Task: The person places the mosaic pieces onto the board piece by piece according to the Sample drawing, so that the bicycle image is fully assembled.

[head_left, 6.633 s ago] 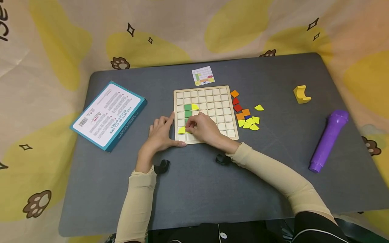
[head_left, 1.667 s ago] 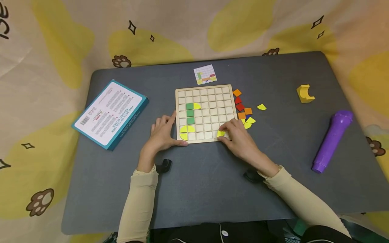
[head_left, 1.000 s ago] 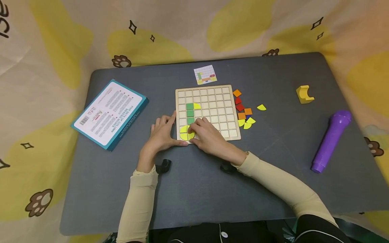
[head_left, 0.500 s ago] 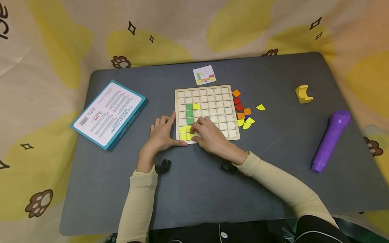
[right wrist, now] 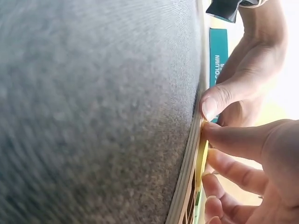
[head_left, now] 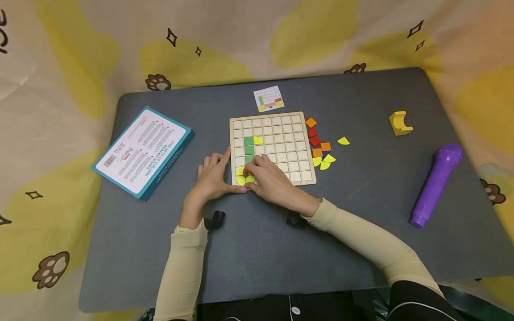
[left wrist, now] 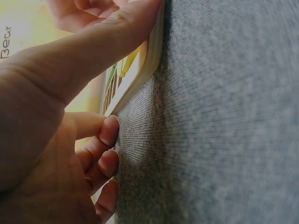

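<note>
A wooden grid board (head_left: 295, 177) lies mid-table. My left hand (head_left: 211, 178) rests at its near left corner, thumb along the front edge and index finger along the left side. Over that corner, my right hand (head_left: 273, 183) has its thumb and curled fingertips at a yellow quarter-circle tile (head_left: 250, 179). The right wrist view shows thumb and fingertips against the yellow tile's edge (right wrist: 200, 161). Other yellow quarter-circles (head_left: 240, 181) sit beside it in a round shape, partly hidden by fingers. Green square tiles (head_left: 249, 150) form a column above, with one yellow quarter-circle (head_left: 258, 140) alongside.
Loose orange (head_left: 325, 146), red (head_left: 315, 141), blue and yellow tiles (head_left: 325, 165) lie right of the board. A pattern card (head_left: 269, 99) is behind it. A teal-edged box (head_left: 143, 153) lies left; a yellow block (head_left: 400, 123) and purple microphone (head_left: 437, 185) are far right.
My right hand has carried a yellow tile from the board's right side to its near left corner, where the yellow tiles now form a round shape. My left hand has stayed put.
</note>
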A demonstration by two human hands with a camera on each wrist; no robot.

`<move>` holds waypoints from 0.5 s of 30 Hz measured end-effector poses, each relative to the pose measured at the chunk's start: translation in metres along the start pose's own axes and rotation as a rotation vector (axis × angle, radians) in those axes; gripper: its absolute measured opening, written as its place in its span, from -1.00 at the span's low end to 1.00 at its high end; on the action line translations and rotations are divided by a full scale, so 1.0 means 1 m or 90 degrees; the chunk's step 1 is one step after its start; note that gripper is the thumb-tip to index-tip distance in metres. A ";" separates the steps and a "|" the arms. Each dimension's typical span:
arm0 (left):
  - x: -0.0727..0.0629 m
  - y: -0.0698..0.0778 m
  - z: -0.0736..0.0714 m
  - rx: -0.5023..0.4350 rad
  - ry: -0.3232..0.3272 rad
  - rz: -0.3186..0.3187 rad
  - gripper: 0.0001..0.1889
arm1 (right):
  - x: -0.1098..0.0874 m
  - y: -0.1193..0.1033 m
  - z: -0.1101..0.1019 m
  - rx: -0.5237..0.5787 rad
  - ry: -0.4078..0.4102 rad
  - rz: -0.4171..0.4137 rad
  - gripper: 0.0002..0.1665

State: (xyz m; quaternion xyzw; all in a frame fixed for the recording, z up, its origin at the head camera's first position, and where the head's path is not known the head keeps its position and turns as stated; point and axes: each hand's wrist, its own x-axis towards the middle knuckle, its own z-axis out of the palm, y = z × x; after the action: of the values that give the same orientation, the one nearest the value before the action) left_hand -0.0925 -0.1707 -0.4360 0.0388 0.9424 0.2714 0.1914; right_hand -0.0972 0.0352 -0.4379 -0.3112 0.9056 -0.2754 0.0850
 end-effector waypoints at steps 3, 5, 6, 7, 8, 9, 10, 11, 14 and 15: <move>0.000 0.000 0.000 -0.003 -0.002 0.000 0.42 | 0.000 0.000 -0.001 -0.004 -0.009 0.007 -0.76; 0.000 0.000 0.000 -0.003 -0.003 0.001 0.42 | 0.000 0.000 -0.002 -0.003 -0.013 0.010 -0.76; 0.000 0.000 0.000 -0.002 -0.002 0.001 0.41 | 0.000 0.000 -0.002 -0.001 -0.015 0.012 -0.76; 0.000 0.000 0.000 -0.003 -0.001 0.000 0.42 | -0.001 0.001 -0.003 0.003 -0.017 0.015 -0.75; 0.000 0.000 0.000 -0.003 0.000 0.000 0.42 | -0.002 0.002 -0.005 0.006 -0.019 0.019 -0.74; 0.000 0.000 0.000 -0.002 0.001 0.001 0.42 | -0.003 0.003 -0.006 0.009 -0.019 0.025 -0.72; 0.000 0.000 0.000 -0.002 0.002 0.000 0.42 | -0.004 0.005 -0.008 0.013 -0.019 0.033 -0.71; 0.000 0.000 0.000 -0.003 0.003 0.000 0.42 | -0.006 0.007 -0.010 0.020 -0.018 0.044 -0.70; -0.001 0.001 0.000 -0.003 0.002 -0.001 0.43 | -0.013 0.020 -0.018 0.036 -0.007 0.085 -0.67; -0.001 0.000 0.000 -0.002 0.002 -0.001 0.43 | -0.016 0.026 -0.021 0.043 -0.001 0.100 -0.67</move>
State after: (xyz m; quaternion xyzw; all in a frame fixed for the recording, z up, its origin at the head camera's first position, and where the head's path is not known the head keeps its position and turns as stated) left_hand -0.0920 -0.1706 -0.4354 0.0371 0.9425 0.2726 0.1901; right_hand -0.1050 0.0712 -0.4346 -0.2359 0.9174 -0.2982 0.1174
